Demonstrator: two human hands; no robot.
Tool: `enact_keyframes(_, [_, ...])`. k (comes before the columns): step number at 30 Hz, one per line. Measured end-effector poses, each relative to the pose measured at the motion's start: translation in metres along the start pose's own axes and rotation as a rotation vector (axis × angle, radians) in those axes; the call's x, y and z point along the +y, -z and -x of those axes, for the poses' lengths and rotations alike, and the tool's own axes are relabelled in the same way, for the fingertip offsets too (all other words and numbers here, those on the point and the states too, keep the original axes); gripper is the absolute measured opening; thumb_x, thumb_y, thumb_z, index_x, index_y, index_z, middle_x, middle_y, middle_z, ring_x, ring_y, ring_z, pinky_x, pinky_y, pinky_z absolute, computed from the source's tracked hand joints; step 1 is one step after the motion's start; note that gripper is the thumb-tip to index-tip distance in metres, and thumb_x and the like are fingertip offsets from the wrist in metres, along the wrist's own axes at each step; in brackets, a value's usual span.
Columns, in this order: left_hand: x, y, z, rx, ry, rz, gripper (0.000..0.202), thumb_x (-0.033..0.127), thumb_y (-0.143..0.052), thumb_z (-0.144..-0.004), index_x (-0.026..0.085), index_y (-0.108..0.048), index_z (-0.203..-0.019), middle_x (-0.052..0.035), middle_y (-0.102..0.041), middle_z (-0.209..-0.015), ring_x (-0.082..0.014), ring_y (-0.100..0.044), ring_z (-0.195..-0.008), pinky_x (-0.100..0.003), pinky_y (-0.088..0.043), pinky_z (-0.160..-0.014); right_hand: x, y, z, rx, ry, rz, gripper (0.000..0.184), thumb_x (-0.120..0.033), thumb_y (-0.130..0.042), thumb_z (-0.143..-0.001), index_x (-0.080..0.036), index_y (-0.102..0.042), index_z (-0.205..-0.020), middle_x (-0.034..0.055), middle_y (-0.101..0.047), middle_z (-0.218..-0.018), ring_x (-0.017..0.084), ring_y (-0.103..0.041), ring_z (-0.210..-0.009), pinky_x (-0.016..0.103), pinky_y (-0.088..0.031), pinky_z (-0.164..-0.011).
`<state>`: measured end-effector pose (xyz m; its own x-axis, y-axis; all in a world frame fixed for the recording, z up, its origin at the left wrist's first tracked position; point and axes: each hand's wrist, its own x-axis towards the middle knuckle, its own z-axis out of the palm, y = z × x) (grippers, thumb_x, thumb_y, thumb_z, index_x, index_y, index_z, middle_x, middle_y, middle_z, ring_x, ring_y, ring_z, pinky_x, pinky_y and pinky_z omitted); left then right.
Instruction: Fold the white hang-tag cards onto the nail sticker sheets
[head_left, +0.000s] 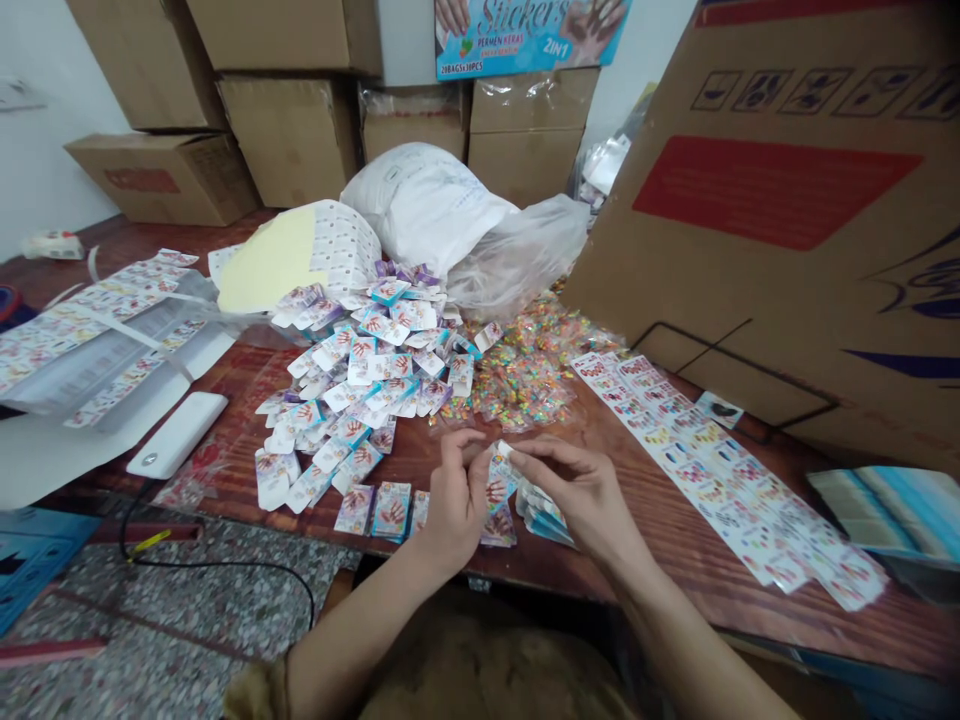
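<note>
Both hands meet above the near edge of the table. My left hand [459, 498] is closed in a pinch at the left side of a small printed card box [497, 485] with a hand picture on it. The thumb and fingers of my right hand [581, 485] pinch the top flap of that same box from the right. Just below lie a row of flat printed boxes [391, 510] and, under my right hand, a stack of blue and white cards [541, 515]. A large heap of open-flapped boxes [379, 375] spreads behind my left hand.
Small bags of coloured candy [525, 365] are piled behind the hands. Sticker sheets [697, 450] lie to the right, by a big carton [772, 230]. A white power bank [178, 435] with a cable sits left. White plastic sacks [424, 205] and stacked cartons [289, 135] stand behind.
</note>
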<state>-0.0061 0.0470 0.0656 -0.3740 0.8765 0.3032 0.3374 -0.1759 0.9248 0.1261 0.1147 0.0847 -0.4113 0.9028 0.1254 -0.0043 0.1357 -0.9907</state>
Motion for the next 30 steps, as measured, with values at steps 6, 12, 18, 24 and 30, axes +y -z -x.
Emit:
enact_keyframes(6, [0.004, 0.002, 0.001, -0.003, 0.056, 0.014, 0.015, 0.032, -0.04, -0.098, 0.021, -0.042, -0.107, 0.0031, -0.053, -0.068, -0.012, -0.051, -0.055, -0.023, -0.039, -0.054, -0.001, 0.003, 0.0, -0.074, 0.024, 0.007, 0.014, -0.035, -0.074, -0.078, -0.022, -0.076, -0.081, 0.0026, -0.074, -0.078, 0.016, -0.066, -0.071, 0.027, -0.053, -0.067])
enact_keyframes(12, [0.004, 0.001, 0.004, -0.037, 0.163, 0.038, 0.019, 0.035, -0.04, -0.099, 0.02, -0.045, -0.109, 0.0068, -0.042, -0.061, -0.0117, -0.042, -0.052, -0.024, -0.033, -0.054, 0.0, 0.011, -0.001, -0.166, 0.036, 0.053, 0.02, -0.039, -0.072, -0.081, -0.019, -0.074, -0.082, 0.0035, -0.071, -0.078, 0.016, -0.064, -0.071, 0.026, -0.051, -0.066])
enact_keyframes(18, [0.013, -0.004, 0.013, -0.03, 0.202, 0.02, 0.021, 0.032, -0.039, -0.099, 0.02, -0.052, -0.11, 0.0033, -0.052, -0.068, -0.012, -0.049, -0.057, -0.025, -0.035, -0.058, 0.008, 0.021, 0.015, -0.205, 0.224, 0.253, 0.02, -0.036, -0.066, -0.087, -0.023, -0.077, -0.098, 0.0059, -0.074, -0.091, 0.02, -0.068, -0.084, 0.03, -0.054, -0.075])
enact_keyframes(24, [0.022, 0.0, 0.029, -0.043, 0.239, 0.079, 0.028, 0.031, -0.034, -0.1, 0.02, -0.059, -0.107, -0.002, -0.062, -0.084, -0.0159, -0.06, -0.077, -0.027, -0.045, -0.074, 0.022, 0.009, 0.042, -0.109, 0.252, 0.332, 0.027, -0.032, -0.07, -0.083, -0.025, -0.074, -0.11, 0.0063, -0.075, -0.103, 0.021, -0.07, -0.092, 0.031, -0.056, -0.081])
enact_keyframes(30, [0.023, 0.03, 0.036, -0.124, 0.259, 0.209, 0.029, 0.031, -0.05, -0.094, 0.021, -0.055, -0.12, -0.0067, -0.064, -0.115, -0.0212, -0.059, -0.109, -0.033, -0.047, -0.096, 0.023, -0.013, 0.044, -0.077, 0.049, 0.157, 0.031, -0.041, -0.063, -0.088, -0.024, -0.072, -0.113, 0.0061, -0.075, -0.1, 0.022, -0.07, -0.093, 0.034, -0.056, -0.083])
